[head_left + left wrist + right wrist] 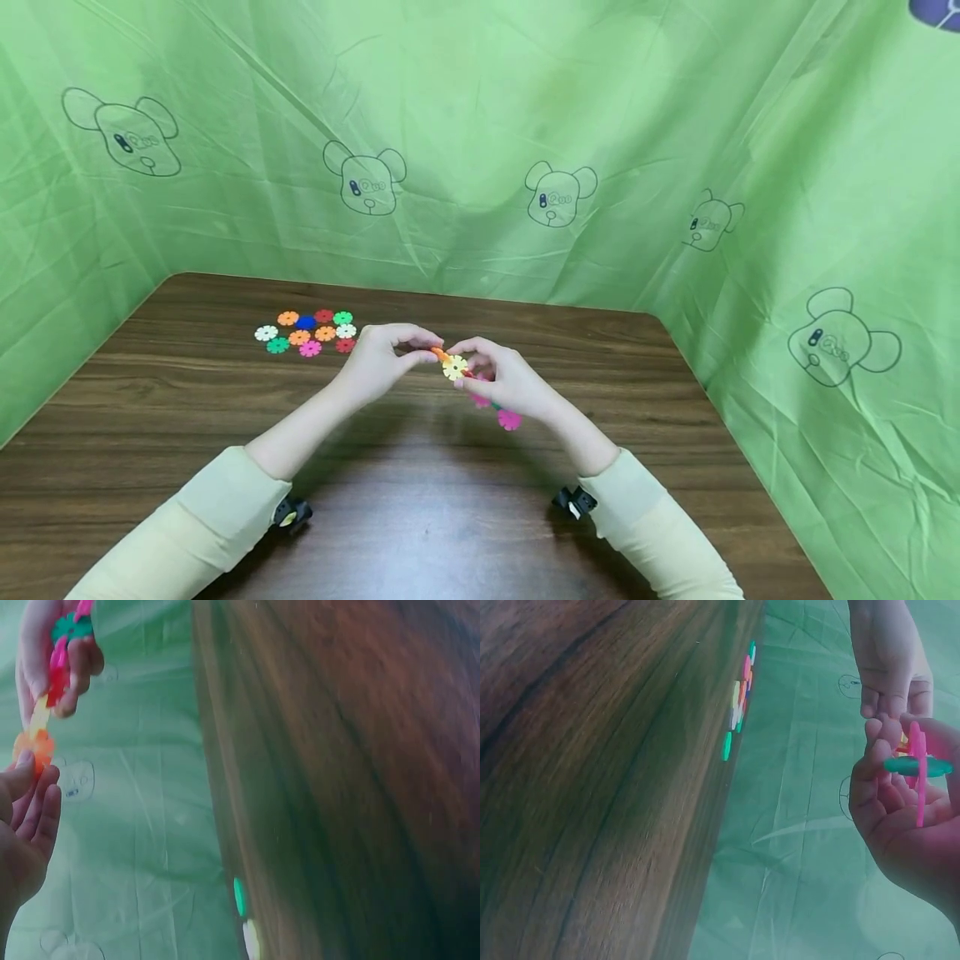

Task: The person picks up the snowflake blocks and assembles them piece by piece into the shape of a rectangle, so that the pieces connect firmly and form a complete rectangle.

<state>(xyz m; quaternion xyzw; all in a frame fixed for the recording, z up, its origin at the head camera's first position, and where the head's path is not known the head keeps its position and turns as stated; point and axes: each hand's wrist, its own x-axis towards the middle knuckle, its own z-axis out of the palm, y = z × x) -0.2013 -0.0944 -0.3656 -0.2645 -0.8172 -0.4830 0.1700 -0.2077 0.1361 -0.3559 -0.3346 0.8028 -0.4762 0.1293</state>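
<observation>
Above the table, both hands hold a short chain of notched, flower-shaped plastic discs. My left hand (380,361) pinches an orange disc (35,747) between thumb and fingers at one end. My right hand (511,379) grips the chain farther along, near a yellow disc (454,367) and a red disc (57,684). Beyond the right hand the chain runs on through pink and green pieces; a pink disc (509,419) hangs at its end. In the right wrist view, a green disc (917,766) crosses a pink one (920,796). The right fingers partly hide the middle pieces.
Loose discs in several colours lie flat at the table's back left, among them a white disc (266,333), a blue disc (306,322) and a pink disc (310,349). Green fabric (465,100) with printed bear faces stands round the wooden table (420,500).
</observation>
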